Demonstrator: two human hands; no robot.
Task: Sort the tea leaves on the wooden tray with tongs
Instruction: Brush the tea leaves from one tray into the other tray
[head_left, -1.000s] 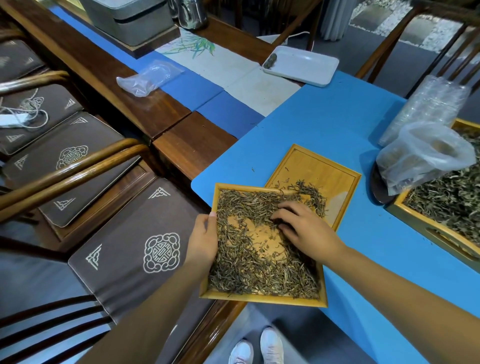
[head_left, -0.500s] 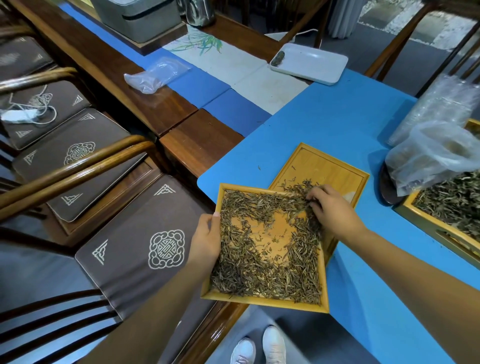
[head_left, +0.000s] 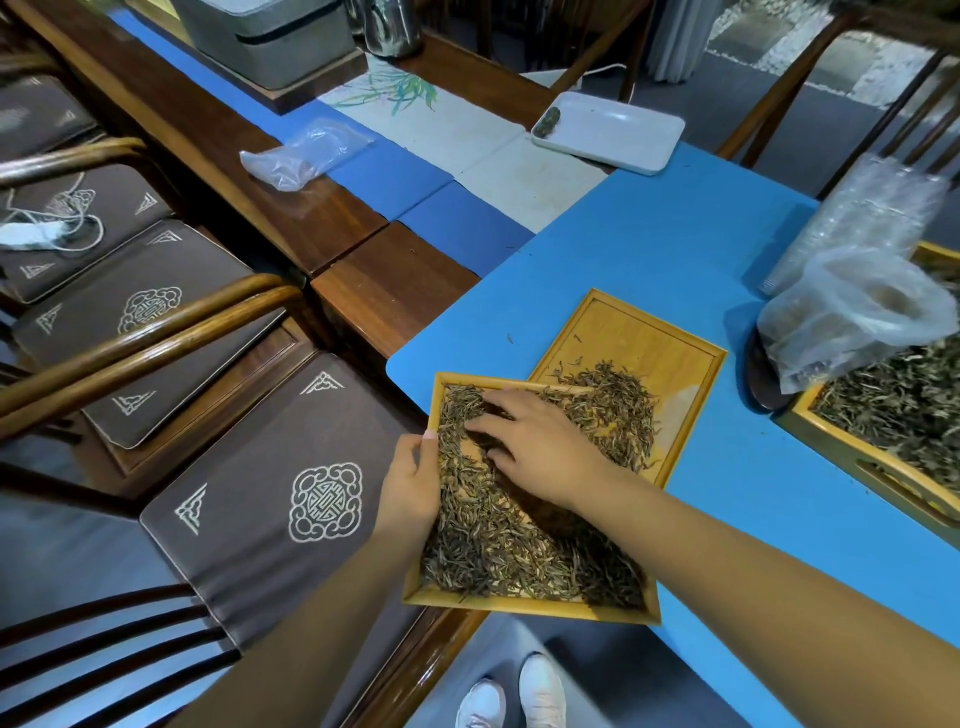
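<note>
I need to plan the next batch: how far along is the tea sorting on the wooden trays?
Early, it seems. Done: a small heap of leaves lies on the far wooden tray. In hand: the left hand steadies the near tray by its edge while the right hand spreads leaves bare-fingered; no tongs are visible. Left: most leaves still fill the near tray.

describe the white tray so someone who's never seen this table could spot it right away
Start at the blue table cover and follow it to its far edge. There, half on the pale painted runner, sits the white tray. Unlike the wooden trays nearer the person, heaped with tea leaves, it is plain white and nearly bare, with one small dark lump at its left end.
</note>
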